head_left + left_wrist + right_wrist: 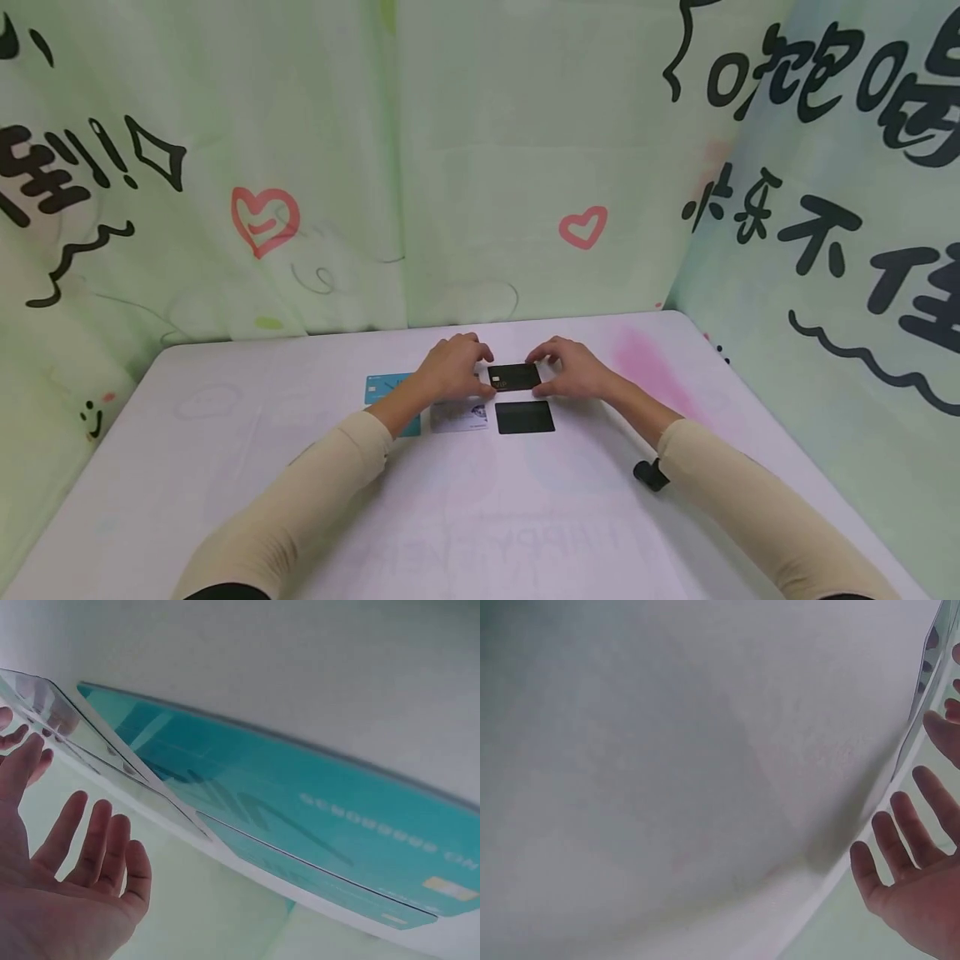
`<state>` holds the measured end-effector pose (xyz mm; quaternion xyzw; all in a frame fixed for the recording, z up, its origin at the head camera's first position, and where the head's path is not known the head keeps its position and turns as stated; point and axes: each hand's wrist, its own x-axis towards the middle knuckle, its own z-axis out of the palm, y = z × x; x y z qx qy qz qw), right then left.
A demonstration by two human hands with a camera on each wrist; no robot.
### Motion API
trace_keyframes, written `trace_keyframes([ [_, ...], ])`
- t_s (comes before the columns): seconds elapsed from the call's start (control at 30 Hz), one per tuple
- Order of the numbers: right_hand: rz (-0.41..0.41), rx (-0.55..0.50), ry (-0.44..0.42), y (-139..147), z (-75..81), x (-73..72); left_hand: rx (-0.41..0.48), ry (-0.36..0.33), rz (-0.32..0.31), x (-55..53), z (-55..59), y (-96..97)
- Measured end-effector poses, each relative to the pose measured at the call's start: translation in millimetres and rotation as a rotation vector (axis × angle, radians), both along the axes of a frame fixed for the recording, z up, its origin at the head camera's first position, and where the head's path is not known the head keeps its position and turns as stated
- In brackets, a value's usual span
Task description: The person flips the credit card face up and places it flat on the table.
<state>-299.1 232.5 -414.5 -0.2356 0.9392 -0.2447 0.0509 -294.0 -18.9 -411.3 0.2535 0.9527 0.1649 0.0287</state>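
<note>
A black bank card (514,377) with a chip and "VIP" lettering lies flat on the table, its long side running left to right. My left hand (454,369) is at its left end, thumb by the lower corner. At the right end my right hand (572,370) has its thumb and fingertips close to the card's edge. Both wrist views show the fingers loosely bent and spread. Just below lies a plain black card (525,417). A pale silver card (459,417) is partly hidden by my left hand.
Two blue cards, an upper one (386,387) and a lower one (410,427), lie left of the silver card, partly behind my left forearm. The white table (480,517) ends at a green printed curtain (480,167). A small black device (651,475) shows under my right sleeve.
</note>
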Motion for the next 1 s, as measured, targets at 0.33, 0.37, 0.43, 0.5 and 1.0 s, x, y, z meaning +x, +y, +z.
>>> trace_keyframes([
  [0.33, 0.012, 0.016, -0.017, 2, 10.2, 17.2, 0.016, 0.000, -0.082, 14.8, 4.8, 0.2],
  [0.37, 0.020, 0.014, -0.018, 2, 10.7, 18.9, 0.022, -0.002, -0.088, 16.6, 5.3, 0.5],
  [0.43, 0.041, 0.008, -0.021, 3, 11.1, 22.1, 0.028, -0.006, -0.101, 20.2, 6.1, 1.1],
  [0.5, 0.065, 0.005, -0.028, 3, 11.7, 25.4, 0.031, -0.008, -0.111, 23.8, 7.0, 2.0],
  [1.0, 0.150, 0.077, -0.045, 5, 13.7, 43.0, -0.007, -0.096, -0.114, 44.0, 5.8, 13.4],
])
